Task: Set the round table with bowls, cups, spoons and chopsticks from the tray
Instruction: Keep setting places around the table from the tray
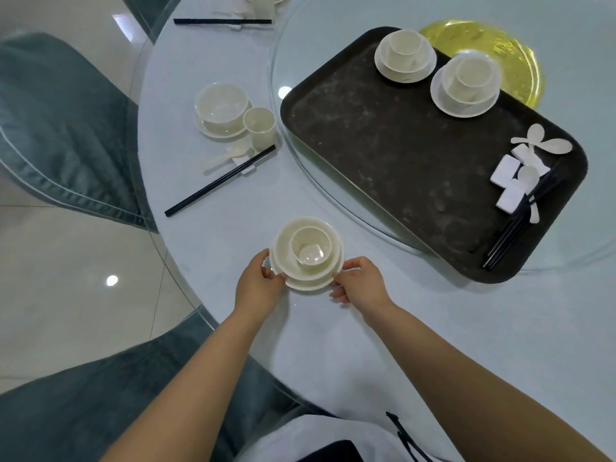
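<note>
In the head view, both hands are holding one stacked place setting at the near edge of the round table. The left hand is pinching the left rim of the saucer and the right hand is gripping its right rim with curled fingers — the stack is sitting between the two grips. On the saucer a bowl is resting, and inside it a cup with a spoon in it.

To the far left a finished setting is lying: bowl on saucer, cup just beside it, a white spoon and black chopsticks on a rest.

To the right, on the glass turntable, the dark tray is carrying two more stacked sets at its far end — and loose spoons, white rests and chopsticks at its right end. Nothing is lying between the hands and the tray.
</note>
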Available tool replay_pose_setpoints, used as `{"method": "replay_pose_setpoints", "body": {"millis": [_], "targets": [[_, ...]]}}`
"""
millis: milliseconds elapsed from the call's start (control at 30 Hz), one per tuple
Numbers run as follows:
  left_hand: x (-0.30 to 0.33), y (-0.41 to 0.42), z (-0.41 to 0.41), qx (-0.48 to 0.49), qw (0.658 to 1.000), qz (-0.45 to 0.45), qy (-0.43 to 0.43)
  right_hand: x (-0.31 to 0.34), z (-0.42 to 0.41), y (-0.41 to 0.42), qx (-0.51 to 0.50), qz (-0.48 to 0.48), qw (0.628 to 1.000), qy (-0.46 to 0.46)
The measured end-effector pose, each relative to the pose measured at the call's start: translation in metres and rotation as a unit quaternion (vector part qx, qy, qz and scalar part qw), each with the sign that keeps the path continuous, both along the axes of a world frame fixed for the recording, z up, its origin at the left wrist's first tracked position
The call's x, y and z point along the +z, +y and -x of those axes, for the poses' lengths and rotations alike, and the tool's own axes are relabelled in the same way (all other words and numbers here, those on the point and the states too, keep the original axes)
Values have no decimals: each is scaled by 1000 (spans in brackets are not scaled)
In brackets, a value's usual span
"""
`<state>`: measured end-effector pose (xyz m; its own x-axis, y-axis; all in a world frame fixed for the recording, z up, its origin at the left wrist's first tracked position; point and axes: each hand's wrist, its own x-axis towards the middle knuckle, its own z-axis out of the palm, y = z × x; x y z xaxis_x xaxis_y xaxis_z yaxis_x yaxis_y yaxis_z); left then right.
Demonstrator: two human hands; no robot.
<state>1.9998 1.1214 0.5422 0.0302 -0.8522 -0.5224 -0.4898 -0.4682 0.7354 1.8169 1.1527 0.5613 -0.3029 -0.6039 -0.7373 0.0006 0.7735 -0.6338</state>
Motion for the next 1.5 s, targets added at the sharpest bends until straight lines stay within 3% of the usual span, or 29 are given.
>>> {"method": "replay_pose_setpoints", "body": {"millis": [200, 300, 433, 533, 633, 767, 900, 1100, 1500], "targets": [[-12, -9, 5, -3, 1000, -4, -8, -1, 11, -1, 40, -7, 999, -3], [-16, -15, 9, 14, 1000, -5, -9, -2, 22, -2, 87, 23, 992, 85], [-19, -18, 11, 30, 1000, -3, -6, 6, 25, -8, 168, 139, 952, 216], [-19, -18, 11, 27, 1000, 7, 0, 9, 21, -22, 267, 225, 894, 281], [-20, -17, 9, 26, 1000, 8, 6, 11, 13, -37, 340, 206, 852, 341], [-20, -17, 8, 26, 1000, 4, 8, 8, 4, -45, 367, 212, 828, 366], [-19, -16, 10, 31, 1000, 3, 2, 12, 1, -43, 343, 231, 849, 328], [-16, -22, 12, 21, 1000, -2, -8, 32, 23, -24, 202, 282, 903, 255], [-4, -23, 19, 11, 999, -17, -42, 8, 67, 24, 140, 160, 941, 264]]}}
